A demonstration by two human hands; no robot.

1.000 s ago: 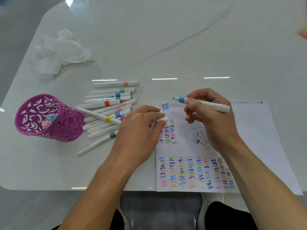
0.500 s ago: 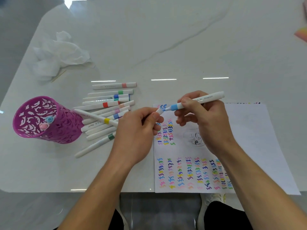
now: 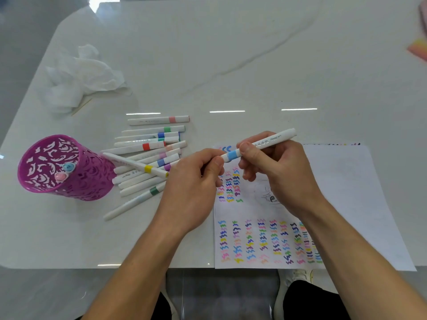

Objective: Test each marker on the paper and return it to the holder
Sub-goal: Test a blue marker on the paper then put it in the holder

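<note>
From the head view, both hands meet above the top left corner of the paper (image 3: 346, 204). The right hand (image 3: 277, 176) has its grip closed around the barrel of the blue marker (image 3: 258, 145), thumb just beside the blue band. The left hand (image 3: 191, 188) has its grip closed on the cap end of the same marker, with the fingertips pinching it. The marker is in the air, tilted, with its back end pointing up and to the right. I judge the cap is being pressed on, but the joint is hidden under the left fingers, so I cannot tell if it is fully seated.

The marker looks light, stiff and smooth, so it may slip a little. The best place to hold it is the middle of the barrel, as the right hand does. The cap needs only a short straight push.

The holder (image 3: 69, 167), purple with cut patterns, stands at the left on the worktop (image 3: 231, 54). Two marker ends, blue and pink, show inside it. A pile of markers (image 3: 150, 158) lies between the holder and the left hand; some colours are covered by the hand. A crumpled tissue (image 3: 80, 77) lies further back. A small drawing on the paper is partly hidden by the right hand. At the far right edge something pink is cut off.
</note>
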